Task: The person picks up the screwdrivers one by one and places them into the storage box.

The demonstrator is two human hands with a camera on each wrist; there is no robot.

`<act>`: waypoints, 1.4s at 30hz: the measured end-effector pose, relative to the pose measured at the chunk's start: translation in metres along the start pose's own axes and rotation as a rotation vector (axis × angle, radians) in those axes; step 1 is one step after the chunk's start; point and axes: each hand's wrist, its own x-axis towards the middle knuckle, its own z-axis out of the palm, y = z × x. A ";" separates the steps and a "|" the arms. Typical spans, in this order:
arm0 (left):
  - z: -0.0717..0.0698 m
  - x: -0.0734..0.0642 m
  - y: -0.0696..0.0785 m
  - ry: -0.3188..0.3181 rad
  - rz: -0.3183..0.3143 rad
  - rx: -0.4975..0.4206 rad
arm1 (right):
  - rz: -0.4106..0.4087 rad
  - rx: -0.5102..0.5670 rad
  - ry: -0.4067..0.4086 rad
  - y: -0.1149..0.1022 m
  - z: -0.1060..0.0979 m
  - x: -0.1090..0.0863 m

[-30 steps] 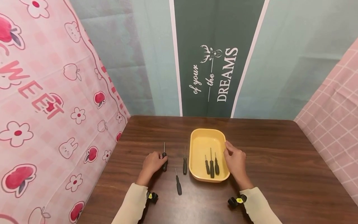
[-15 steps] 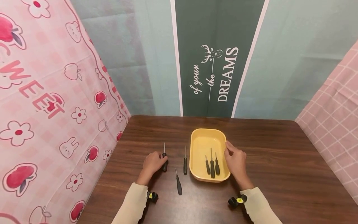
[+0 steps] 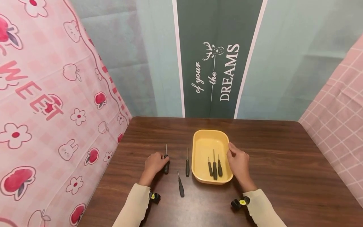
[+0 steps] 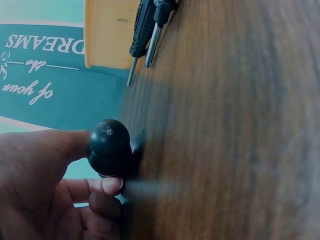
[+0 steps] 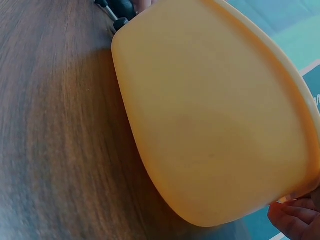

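My left hand [image 3: 154, 164] pinches the black handle of a screwdriver [image 3: 166, 167] lying on the table, its shaft pointing away from me. In the left wrist view, thumb and fingers sit on either side of that handle [image 4: 109, 142]. My right hand [image 3: 239, 160] grips the right rim of a yellow tray [image 3: 202, 142]; the right wrist view has the tray's outer wall [image 5: 210, 115] filling most of it, fingertips [image 5: 290, 220] at the rim. Three black screwdrivers [image 3: 215, 170] lie inside the tray. Between left hand and tray are two more, one upright-pointing screwdriver [image 3: 187, 168] and a slanted one [image 3: 181, 189].
The brown wooden table [image 3: 269, 157] ends at a printed green cloth backdrop [image 3: 210, 104]. A pink patterned cloth [image 3: 85, 132] hangs along the left side, and a pink checked cloth [image 3: 340, 110] hangs on the right.
The head view has shifted very slightly. Both hands, the tray and the screwdrivers otherwise keep their places.
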 end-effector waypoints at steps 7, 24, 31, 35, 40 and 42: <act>-0.001 0.001 -0.002 0.024 0.017 -0.002 | -0.005 0.020 0.014 -0.001 0.001 0.000; -0.005 -0.002 -0.001 0.068 -0.002 -0.109 | 0.026 0.009 0.011 -0.004 -0.001 -0.002; -0.006 -0.005 0.009 0.093 0.033 -0.135 | 0.019 0.014 0.004 -0.006 -0.001 0.001; -0.005 -0.007 0.016 0.086 0.033 -0.136 | 0.015 0.018 -0.002 -0.006 -0.001 0.003; -0.004 -0.010 0.025 0.082 0.036 -0.145 | 0.011 0.022 0.001 -0.004 -0.002 0.002; -0.005 -0.011 0.029 0.084 0.035 -0.151 | 0.005 0.025 0.003 -0.003 -0.003 0.002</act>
